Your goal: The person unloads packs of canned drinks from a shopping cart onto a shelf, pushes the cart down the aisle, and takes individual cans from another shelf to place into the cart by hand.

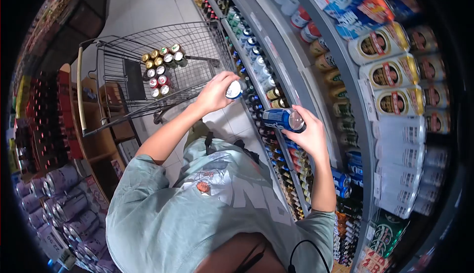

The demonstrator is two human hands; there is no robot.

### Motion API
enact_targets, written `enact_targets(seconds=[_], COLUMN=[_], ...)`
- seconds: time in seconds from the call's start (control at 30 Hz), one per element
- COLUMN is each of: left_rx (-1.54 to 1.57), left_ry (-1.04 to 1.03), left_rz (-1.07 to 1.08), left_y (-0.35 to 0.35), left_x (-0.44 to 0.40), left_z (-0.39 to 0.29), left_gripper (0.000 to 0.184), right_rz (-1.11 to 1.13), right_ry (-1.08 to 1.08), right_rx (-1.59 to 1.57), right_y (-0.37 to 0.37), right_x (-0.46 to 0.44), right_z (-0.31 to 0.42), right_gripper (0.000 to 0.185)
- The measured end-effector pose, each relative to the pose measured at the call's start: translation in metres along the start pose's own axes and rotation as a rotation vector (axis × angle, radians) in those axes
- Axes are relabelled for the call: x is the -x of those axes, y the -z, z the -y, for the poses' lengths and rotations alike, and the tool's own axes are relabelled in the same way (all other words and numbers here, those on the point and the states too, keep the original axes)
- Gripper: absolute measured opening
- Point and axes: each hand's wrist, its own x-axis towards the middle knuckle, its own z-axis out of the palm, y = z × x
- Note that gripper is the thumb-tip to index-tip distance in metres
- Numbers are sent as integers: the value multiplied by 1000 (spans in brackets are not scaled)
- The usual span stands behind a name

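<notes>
My left hand point(217, 92) is closed round a can point(234, 89) whose pale round end faces up, with a bit of blue on its side. It hovers beside the near right edge of a wire shopping cart point(148, 106). In my right hand point(311, 133) is a blue can point(277, 118), tipped on its side, its silver end toward my thumb and fingers. That hand is in front of the shelves on the right. Inside the cart, several cans point(160, 70) stand upright in rows, with gold, white, green and red tops.
Shelves point(363, 115) of cans and bottles run along my right, with gold-and-white can packs point(387, 75) on top. Stacked pale purple cans point(74, 201) and a wooden stand point(98, 142) are at left. Tiled floor point(143, 1) stretches beyond the cart.
</notes>
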Motion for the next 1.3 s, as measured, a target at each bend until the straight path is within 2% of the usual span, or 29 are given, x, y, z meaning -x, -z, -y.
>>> enact_targets(seconds=[0.1,0.2,0.23,0.4,0.47,0.57,0.67,0.73,0.8,0.9,1.03,1.17,1.3], left_rx=[-132,-173,-162,-94,-132,-110,-209,-217,-345,-367,-369,-371,-373], left_ry=[154,268,293,432,334,410,350,372,348,376,409,498,494], left_rz=[-72,-168,-179,-202,-192,-44,-38,-19,-83,-102,-146,-168,-183], left_y=[36,67,77,91,75,59,29,21,12,4,-3,0,-7], left_x=[23,45,49,59,62,55,57,57,57,56,54,50,52], left_z=[79,155,175,273,324,375,431,451,468,484,496,497,504], left_gripper=[68,69,70,72,68,62,68,65,58,55,51,53,55], right_rz=[116,90,99,232,261,280,296,347,304,280,208,117,76], right_ry=[64,333,347,240,192,79,75,3,-41,-102,-180,-166,-188], right_rx=[22,-6,-59,-105,-176,-201,-113,-96,-92,-77,-104,-135,-119], right_y=[-59,-125,-146,-266,-325,-416,-488,-526,-557,-588,-612,-626,-636], right_x=[-79,-155,-177,-280,-313,-348,-369,-374,-379,-385,-383,-382,-381], right_z=[25,46,54,74,69,52,34,21,16,18,26,30,32], right_gripper=[69,66,69,72,74,66,67,67,67,67,63,60,63])
